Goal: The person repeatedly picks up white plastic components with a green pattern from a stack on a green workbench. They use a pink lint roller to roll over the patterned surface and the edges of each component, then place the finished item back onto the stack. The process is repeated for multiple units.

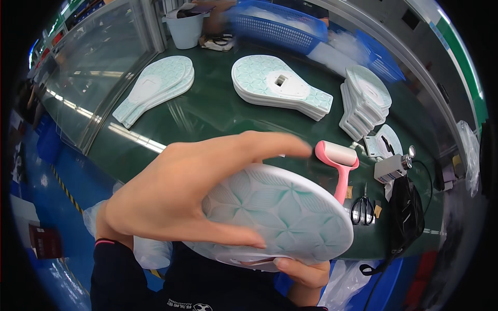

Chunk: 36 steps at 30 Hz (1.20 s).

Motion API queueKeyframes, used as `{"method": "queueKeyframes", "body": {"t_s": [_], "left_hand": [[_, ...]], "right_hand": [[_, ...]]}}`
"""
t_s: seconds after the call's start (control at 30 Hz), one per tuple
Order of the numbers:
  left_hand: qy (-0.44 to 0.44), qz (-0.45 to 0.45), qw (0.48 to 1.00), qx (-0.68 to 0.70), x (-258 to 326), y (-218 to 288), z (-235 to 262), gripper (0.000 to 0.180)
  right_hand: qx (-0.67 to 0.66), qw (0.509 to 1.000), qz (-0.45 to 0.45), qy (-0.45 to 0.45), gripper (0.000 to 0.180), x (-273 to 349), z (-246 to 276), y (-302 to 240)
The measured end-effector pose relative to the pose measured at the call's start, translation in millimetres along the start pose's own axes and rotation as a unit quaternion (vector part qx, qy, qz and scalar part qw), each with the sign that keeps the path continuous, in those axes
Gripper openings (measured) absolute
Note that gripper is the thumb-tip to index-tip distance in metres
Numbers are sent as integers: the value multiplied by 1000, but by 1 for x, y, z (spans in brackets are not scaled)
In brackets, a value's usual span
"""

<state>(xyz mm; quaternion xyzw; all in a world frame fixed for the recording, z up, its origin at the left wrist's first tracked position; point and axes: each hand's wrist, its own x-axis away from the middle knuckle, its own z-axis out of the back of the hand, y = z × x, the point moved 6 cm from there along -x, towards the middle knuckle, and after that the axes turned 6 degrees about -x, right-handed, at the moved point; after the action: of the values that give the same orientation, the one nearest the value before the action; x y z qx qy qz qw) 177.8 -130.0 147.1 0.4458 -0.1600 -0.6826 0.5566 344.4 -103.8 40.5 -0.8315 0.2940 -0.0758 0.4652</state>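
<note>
A white, paddle-shaped plastic panel with a pale green star-leaf pattern is held tilted in front of me, patterned face up. My right hand grips its near edge, thumb on the rim; the other fingers are hidden underneath. Over the panel's left side spreads my left hand, open, with thumb and forefinger wide apart. That thumb reaches over the patterned face and the forefinger extends past the far rim; its remaining fingers are hidden. Just beyond the panel lies a pink-handled roller with a white cylinder.
Stacks of similar panels stand at the far left, centre and right of the green table. Black scissors, a white bottle and a black pouch lie right. Behind are a bucket and blue basket.
</note>
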Motion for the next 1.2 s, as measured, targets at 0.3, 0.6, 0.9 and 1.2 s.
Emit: {"method": "queueKeyframes", "body": {"t_s": [0.3, 0.6, 0.9, 1.2], "left_hand": [[5, 236, 971, 47, 14, -27, 3, 25], [-587, 327, 733, -109, 180, -114, -26, 20], [-252, 312, 875, 271, 73, -64, -8, 52], [-139, 288, 868, 381, 41, -36, -18, 42]], "right_hand": [[-103, 975, -107, 164, 62, 8, -7, -4], [-235, 970, 35, 45, 62, 10, -3, -5], [-129, 989, 7, 70, 58, 14, 9, 0], [-108, 992, -9, 58, 54, 5, 1, 0]]}}
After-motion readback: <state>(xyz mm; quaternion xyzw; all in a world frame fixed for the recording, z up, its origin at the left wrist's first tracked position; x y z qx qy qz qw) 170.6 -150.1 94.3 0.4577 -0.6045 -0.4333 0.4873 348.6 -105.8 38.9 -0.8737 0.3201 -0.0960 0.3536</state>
